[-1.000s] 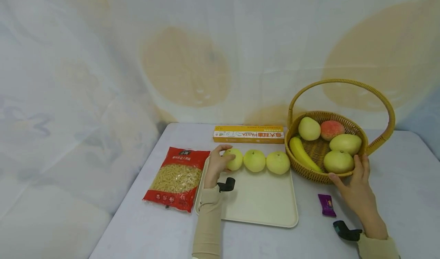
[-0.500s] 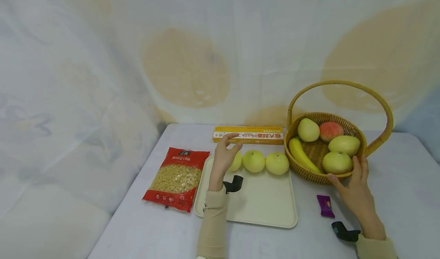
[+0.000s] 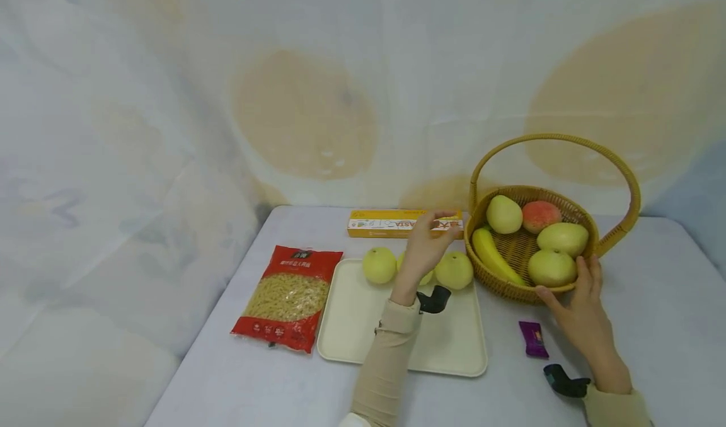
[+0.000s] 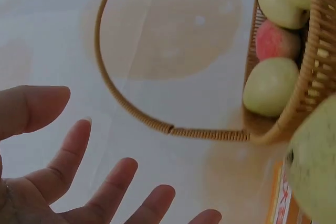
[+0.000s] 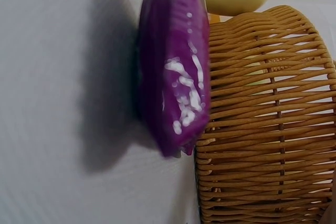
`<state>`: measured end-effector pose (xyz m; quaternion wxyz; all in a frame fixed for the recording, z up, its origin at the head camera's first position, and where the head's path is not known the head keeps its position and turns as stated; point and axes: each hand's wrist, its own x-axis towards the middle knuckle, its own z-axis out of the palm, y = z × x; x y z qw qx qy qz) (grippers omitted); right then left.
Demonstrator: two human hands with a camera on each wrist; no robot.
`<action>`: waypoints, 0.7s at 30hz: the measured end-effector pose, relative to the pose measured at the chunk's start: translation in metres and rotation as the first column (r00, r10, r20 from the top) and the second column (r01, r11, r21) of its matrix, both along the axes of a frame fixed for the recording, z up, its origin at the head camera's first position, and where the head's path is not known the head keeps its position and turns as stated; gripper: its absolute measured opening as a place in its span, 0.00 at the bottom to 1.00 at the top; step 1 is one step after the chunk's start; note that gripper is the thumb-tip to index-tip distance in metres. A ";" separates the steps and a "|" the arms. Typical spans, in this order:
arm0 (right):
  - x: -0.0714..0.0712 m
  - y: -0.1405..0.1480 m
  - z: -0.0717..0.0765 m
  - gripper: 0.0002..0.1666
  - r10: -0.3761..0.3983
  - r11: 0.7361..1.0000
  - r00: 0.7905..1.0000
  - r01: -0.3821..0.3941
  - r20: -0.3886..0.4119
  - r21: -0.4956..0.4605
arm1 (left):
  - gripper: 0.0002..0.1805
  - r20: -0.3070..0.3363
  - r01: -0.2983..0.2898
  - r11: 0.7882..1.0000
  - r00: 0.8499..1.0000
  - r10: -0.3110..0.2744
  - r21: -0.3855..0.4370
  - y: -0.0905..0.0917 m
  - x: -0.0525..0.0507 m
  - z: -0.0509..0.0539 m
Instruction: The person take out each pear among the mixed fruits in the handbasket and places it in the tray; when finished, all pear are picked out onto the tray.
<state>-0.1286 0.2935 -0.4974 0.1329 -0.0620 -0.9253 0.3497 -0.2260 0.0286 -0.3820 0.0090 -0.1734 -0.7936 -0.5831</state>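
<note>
My left hand (image 3: 424,247), fingers spread and holding nothing, is over the cream tray (image 3: 363,326). In the head view it partly covers the middle one of three round yellow-green fruits: the left fruit (image 3: 379,265) and right fruit (image 3: 454,271) show more fully. In the left wrist view its spread fingers (image 4: 113,182) point towards the wicker basket (image 4: 317,40). My right hand (image 3: 584,317) holds the front right of the basket (image 3: 505,286), thumb and fingertips at its rim. Inside lie a banana (image 3: 493,257), a peach (image 3: 541,216) and several pale green fruits (image 3: 552,267).
A purple wrapped candy (image 3: 534,339) lies between the tray and my right wrist. Left of the tray is a red bag of pasta (image 3: 286,295); behind it, a yellow-and-white pasta box (image 3: 380,224). The basket's tall handle (image 3: 553,137) arches above it.
My left hand has let go of the leftmost round fruit, risen and moved right over the middle one. The fruits stay on the tray. My right hand keeps its place on the basket.
</note>
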 end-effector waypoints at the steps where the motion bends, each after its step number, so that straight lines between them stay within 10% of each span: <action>1: -0.001 0.001 0.000 0.56 0.002 1.000 1.000 -0.002 0.001 -0.002 | 0.18 0.009 0.030 1.000 1.000 -0.030 0.001 0.008 -0.002 0.001; 12: -0.003 0.003 0.001 0.56 -0.011 1.000 1.000 0.011 0.004 -0.002 | 0.18 0.149 0.279 0.941 0.956 -0.253 -0.192 0.089 -0.032 0.015; 21: -0.001 -0.001 0.003 0.57 -0.021 1.000 1.000 0.021 0.009 0.001 | 0.20 0.275 0.423 0.861 0.895 -0.350 -0.283 0.132 -0.033 -0.009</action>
